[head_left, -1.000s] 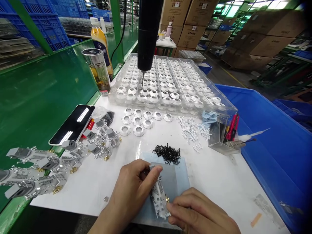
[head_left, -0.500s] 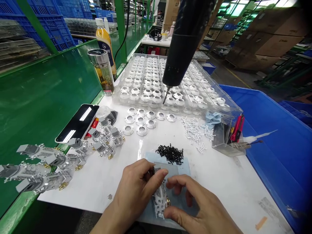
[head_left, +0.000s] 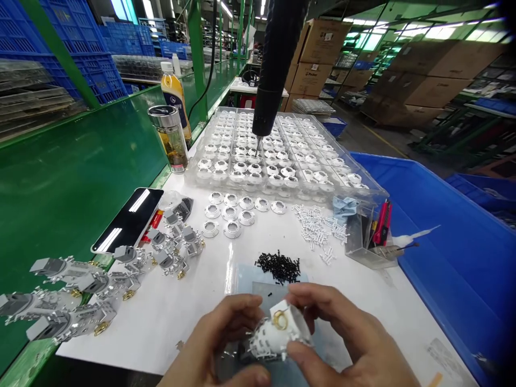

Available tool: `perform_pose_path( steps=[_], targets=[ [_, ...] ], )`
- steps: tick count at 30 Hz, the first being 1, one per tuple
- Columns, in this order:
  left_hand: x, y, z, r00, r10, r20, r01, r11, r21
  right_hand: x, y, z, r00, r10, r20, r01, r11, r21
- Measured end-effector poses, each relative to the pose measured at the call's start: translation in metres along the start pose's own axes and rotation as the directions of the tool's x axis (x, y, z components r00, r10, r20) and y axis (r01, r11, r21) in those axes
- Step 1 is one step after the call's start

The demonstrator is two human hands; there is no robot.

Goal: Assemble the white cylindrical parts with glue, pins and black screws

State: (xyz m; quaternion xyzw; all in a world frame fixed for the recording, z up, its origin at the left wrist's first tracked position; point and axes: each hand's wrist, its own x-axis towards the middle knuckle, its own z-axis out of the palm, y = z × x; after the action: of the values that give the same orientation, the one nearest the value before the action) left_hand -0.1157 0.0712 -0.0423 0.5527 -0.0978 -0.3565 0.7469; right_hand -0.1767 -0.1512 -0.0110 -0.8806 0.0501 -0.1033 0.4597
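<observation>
The white part (head_left: 270,339), at six o'clock from the black screws (head_left: 278,267), has turned, its gold ring (head_left: 284,320) now facing up. The right hand (head_left: 349,336) now grips it; the left hand (head_left: 215,336) curls alongside, contact unclear.

White part (head_left: 269,339) now turned crosswise, gold ring (head_left: 285,322) uppermost, right hand (head_left: 352,330) around its end.

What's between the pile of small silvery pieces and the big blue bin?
In the head view: a small clear box holding a red cutter, plus a crumpled blue cloth.
</observation>
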Motion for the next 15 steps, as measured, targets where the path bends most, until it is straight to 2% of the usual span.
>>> perform_pose_path(
  steps=[3,5,9,12,15],
  targets=[
    [0.004,0.007,0.008,0.999,-0.015,-0.047,0.021,0.991,0.134,0.026,-0.017,0.003,0.969,-0.012,0.246,-0.001,0.999,0.053],
    [0.007,0.007,0.011,0.996,-0.034,-0.086,0.042,0.995,0.094,0.047,-0.022,0.006,0.945,-0.032,0.327,0.005,0.997,0.081],
    [0.01,-0.002,0.007,0.991,-0.072,-0.117,0.062,0.994,-0.09,0.096,-0.016,0.021,0.968,-0.123,0.22,0.165,0.97,-0.181],
    [0.008,-0.005,0.004,0.991,-0.04,-0.125,0.028,0.994,-0.102,0.127,-0.009,0.044,0.953,-0.171,0.252,0.246,0.919,-0.308],
    [0.007,-0.003,0.005,0.994,-0.016,-0.105,0.004,0.994,-0.108,0.144,-0.007,0.065,0.944,-0.177,0.278,0.279,0.877,-0.391]
  ],
)
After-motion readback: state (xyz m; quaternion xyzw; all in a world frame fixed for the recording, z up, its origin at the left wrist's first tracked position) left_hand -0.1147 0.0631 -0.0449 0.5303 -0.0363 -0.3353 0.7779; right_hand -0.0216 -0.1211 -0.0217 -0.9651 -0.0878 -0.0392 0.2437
